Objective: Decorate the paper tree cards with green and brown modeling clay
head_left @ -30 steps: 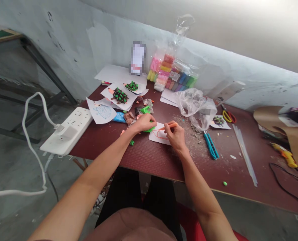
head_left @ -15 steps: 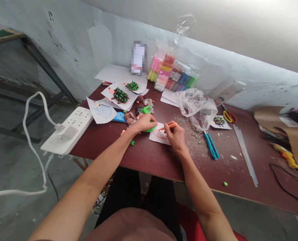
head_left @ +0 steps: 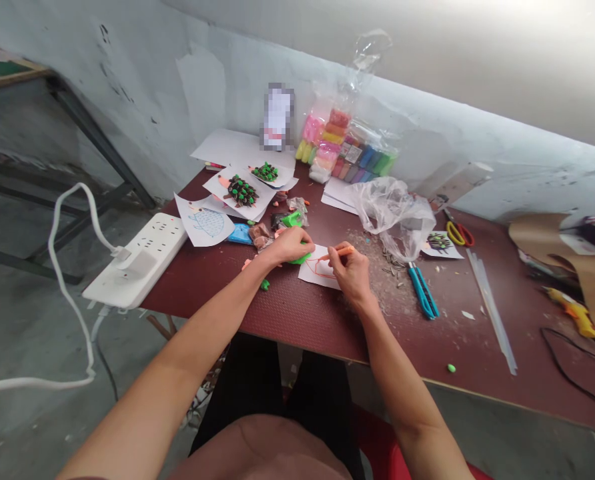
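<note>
My right hand (head_left: pixel 350 272) grips an orange pen (head_left: pixel 345 251) over a small white sheet of paper (head_left: pixel 322 280). Orange outlines are drawn on the sheet, partly covered by that hand. On the sheet's upper left corner rest the bent, closed fingers of my left hand (head_left: pixel 293 245). Beside and partly beneath them is a piece of bright green clay (head_left: pixel 301 258). A smaller green lump (head_left: pixel 265 285) lies nearer me. Just behind the left hand sit brown clay (head_left: pixel 260 233) in wrapping and a blue packet (head_left: pixel 239 233).
Hedgehog pictures (head_left: pixel 241 191) and a blue drawing (head_left: pixel 208 222) lie at the left, near a power strip (head_left: pixel 132 267). Bagged coloured clay (head_left: pixel 347 150) leans on the wall. A utility knife (head_left: pixel 422 291), scissors (head_left: pixel 458 233), glue sticks (head_left: pixel 492 310) and glue gun (head_left: pixel 572 312) are on the right.
The whole view has shifted very slightly. Both hands, the pen and the sheet look almost the same as before.
</note>
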Motion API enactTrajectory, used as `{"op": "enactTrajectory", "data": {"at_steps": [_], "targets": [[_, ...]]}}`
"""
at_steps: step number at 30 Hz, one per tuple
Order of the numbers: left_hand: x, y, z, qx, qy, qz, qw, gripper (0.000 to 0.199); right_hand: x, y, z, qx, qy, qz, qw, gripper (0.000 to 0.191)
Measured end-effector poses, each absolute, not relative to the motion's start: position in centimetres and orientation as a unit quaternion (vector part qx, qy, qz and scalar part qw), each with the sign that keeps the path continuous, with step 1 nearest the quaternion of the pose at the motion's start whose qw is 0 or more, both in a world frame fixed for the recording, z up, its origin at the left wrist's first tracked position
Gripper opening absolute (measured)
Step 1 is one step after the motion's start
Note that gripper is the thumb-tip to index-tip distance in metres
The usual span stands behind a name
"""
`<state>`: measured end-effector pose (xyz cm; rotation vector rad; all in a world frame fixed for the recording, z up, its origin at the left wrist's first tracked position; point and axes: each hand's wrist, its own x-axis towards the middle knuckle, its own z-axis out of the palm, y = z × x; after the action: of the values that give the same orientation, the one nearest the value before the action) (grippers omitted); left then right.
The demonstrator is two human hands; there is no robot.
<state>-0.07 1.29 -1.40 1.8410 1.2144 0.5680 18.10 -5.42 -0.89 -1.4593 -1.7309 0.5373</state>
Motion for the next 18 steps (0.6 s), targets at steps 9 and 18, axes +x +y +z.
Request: {"op": "enactTrajectory", "data": {"at_steps": [9, 18], "targets": [[-0.08, 1.28, -1.38, 0.727, 0.489, 0.232, 0.423, 0.025, 18.06, -5.4, -0.9, -0.58, -0.68, 0.212, 0.395, 0.043], [-0.1, 1.21, -1.18, 0.728, 0.485, 0.229, 0.427, 0.025, 18.11, -5.47, -0.93, -0.571, -0.682, 0.219, 0.401, 0.041]]}}
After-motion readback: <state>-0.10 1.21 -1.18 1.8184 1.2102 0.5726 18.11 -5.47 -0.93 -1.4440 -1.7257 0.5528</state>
